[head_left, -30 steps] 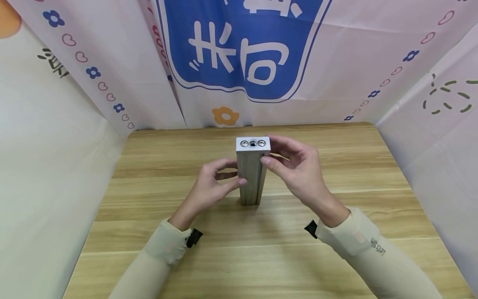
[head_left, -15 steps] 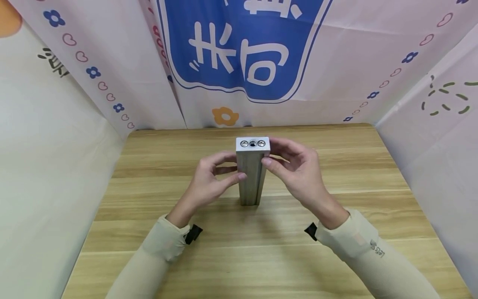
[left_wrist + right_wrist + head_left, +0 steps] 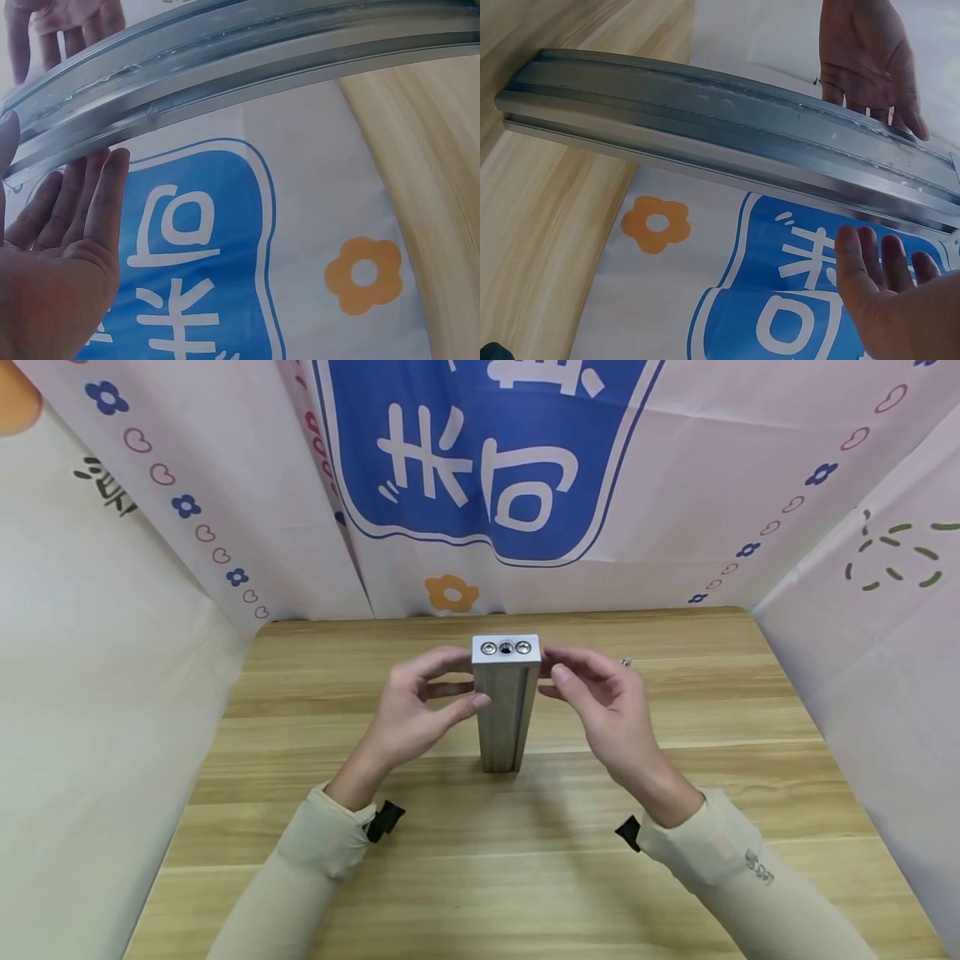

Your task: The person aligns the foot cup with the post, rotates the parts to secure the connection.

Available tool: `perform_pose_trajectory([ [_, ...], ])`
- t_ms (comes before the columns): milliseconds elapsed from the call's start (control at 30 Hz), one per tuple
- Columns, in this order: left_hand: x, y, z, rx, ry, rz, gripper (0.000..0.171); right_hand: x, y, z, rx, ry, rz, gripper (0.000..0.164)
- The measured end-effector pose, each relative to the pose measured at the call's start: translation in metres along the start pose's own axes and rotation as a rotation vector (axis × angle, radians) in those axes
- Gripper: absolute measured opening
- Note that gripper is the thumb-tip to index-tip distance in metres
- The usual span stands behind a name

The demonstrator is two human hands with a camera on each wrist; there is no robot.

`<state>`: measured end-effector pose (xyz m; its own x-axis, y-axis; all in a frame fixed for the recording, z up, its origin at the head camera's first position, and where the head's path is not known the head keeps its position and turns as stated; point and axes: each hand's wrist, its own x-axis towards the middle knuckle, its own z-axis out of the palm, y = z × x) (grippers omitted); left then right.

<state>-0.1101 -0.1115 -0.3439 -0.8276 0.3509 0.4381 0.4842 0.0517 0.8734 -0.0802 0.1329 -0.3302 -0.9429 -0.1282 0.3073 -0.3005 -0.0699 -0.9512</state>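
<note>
A silver aluminium extrusion (image 3: 498, 718) stands upright on the wooden table. Its top end plate (image 3: 506, 648) carries two screw heads with a threaded hole between them. My left hand (image 3: 408, 710) lightly pinches the left edge near the top, thumb on the near face, fingers reaching behind. In the left wrist view, the extrusion (image 3: 225, 67) crosses above the fingers of the left hand (image 3: 60, 277). On the other side, my right hand (image 3: 618, 718) is loosely bent around the right edge, its thumb off the metal. The right wrist view shows the right hand (image 3: 900, 300) with its fingers apart from the extrusion (image 3: 727, 127).
The wooden table (image 3: 300, 827) ends at a hanging cloth (image 3: 660, 527) with a blue printed sign along the back. White cloth walls (image 3: 97, 693) close off both sides. A small shiny metal piece (image 3: 626, 662) shows beside the right hand's knuckles.
My left hand has slid upward along the extrusion. The right thumb has come off the extrusion's edge, and that hand has drawn slightly right. The extrusion stays standing in place.
</note>
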Motion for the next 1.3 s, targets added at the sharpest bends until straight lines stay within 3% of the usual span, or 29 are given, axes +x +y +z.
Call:
perform_pose_trajectory([
  [333, 0.004, 0.005, 0.000, -0.003, 0.009, 0.029, 0.050, -0.008, 0.015, -0.015, -0.015, 0.066, 0.041, 0.031],
  [600, 0.007, 0.012, 0.000, 0.030, 0.018, 0.030, 0.062, -0.016, 0.030, -0.027, 0.054, 0.127, 0.078, 0.034],
  [1067, 0.012, 0.017, 0.000, 0.051, 0.020, 0.047, 0.053, -0.029, 0.055, -0.054, 0.108, 0.198, 0.200, 0.037],
  [1300, 0.015, 0.022, -0.001, 0.054, 0.020, 0.068, 0.051, -0.035, 0.068, -0.070, 0.104, 0.243, 0.241, 0.025],
])
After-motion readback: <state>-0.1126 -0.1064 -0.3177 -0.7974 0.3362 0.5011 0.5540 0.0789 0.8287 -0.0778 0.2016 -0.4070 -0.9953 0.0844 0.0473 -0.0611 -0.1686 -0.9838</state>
